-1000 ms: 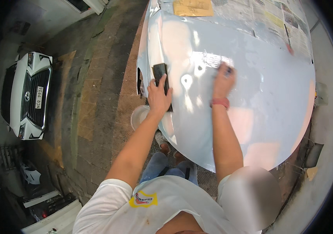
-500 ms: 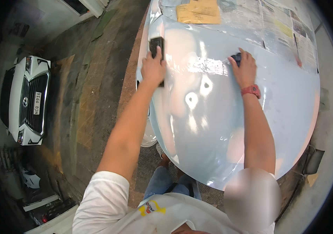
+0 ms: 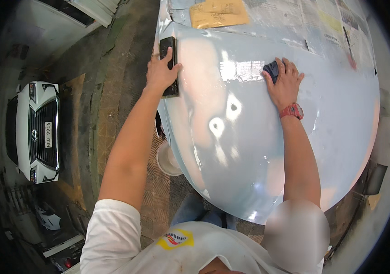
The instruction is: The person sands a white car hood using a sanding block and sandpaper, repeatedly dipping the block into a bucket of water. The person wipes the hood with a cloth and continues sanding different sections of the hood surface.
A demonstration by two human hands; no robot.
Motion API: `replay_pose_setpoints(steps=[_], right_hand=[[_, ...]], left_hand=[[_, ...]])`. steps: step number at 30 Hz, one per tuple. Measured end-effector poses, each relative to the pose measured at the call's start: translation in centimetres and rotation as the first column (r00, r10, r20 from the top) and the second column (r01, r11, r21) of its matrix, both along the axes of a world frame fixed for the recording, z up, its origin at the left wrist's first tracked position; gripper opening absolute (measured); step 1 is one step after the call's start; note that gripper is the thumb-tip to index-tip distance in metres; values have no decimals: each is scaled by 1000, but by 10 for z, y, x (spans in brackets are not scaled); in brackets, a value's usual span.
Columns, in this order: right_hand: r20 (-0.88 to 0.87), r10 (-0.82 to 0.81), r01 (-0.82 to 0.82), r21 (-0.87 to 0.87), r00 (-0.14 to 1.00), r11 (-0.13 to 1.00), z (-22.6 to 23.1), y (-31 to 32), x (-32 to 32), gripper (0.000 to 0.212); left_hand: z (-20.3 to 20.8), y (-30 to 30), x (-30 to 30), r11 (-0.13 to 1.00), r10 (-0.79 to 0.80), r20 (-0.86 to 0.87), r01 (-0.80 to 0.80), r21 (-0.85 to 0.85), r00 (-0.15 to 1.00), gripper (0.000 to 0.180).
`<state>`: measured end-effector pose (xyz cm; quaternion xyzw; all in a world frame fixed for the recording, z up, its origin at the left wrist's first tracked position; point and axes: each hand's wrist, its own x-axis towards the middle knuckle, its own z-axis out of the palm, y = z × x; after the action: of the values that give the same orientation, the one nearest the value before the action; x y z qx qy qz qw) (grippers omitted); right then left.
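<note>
A pale blue-grey car hood (image 3: 249,150) with pinkish patches and a wet shine lies before me. At its left edge, my left hand (image 3: 160,73) grips a long black sanding block (image 3: 166,44), one finger along its top and the thumb at its right side. Farther right, my right hand (image 3: 286,84), with a red watch (image 3: 292,110) on the wrist, rests on the hood. Its thumb and forefinger hold a crumpled dark cloth (image 3: 271,70), while the other fingers lie spread on the panel.
Newspaper sheets (image 3: 281,23) and a brown envelope (image 3: 220,13) cover the far part of the car. A pale bucket (image 3: 168,158) stands on the floor beside the hood's near left edge. Across the floor, a white car (image 3: 35,132) is parked at left.
The view has shifted, moving the hood leftward in the picture. My left hand and the block are slightly farther forward along the hood's edge. The right hand's fingers are more spread around the cloth.
</note>
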<state>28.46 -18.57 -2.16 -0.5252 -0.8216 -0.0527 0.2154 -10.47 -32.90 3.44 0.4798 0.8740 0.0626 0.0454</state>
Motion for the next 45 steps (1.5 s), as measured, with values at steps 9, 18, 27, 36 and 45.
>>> replay_pose_setpoints(steps=[9, 18, 27, 36, 45], right_hand=[[1, -12, 12, -13, 1000, 1000, 1, -1, -3, 68], [5, -12, 12, -27, 1000, 1000, 2, -1, -4, 67], [12, -10, 10, -5, 1000, 1000, 0, -3, -5, 67], [1, -22, 22, -2, 1000, 1000, -2, -1, 1, 66], [0, -27, 27, 8, 1000, 1000, -1, 0, 5, 65]], left_hand=[[-33, -85, 57, 973, -155, 55, 142, 184, 986, 83], [-15, -38, 36, 996, -83, -46, 84, 12, 995, 77], [-3, -14, 8, 979, -195, -153, 184, -86, 969, 78], [-21, -60, 47, 979, -204, -155, 197, -56, 967, 72], [-28, -47, 49, 952, -302, -225, 282, -117, 926, 73]])
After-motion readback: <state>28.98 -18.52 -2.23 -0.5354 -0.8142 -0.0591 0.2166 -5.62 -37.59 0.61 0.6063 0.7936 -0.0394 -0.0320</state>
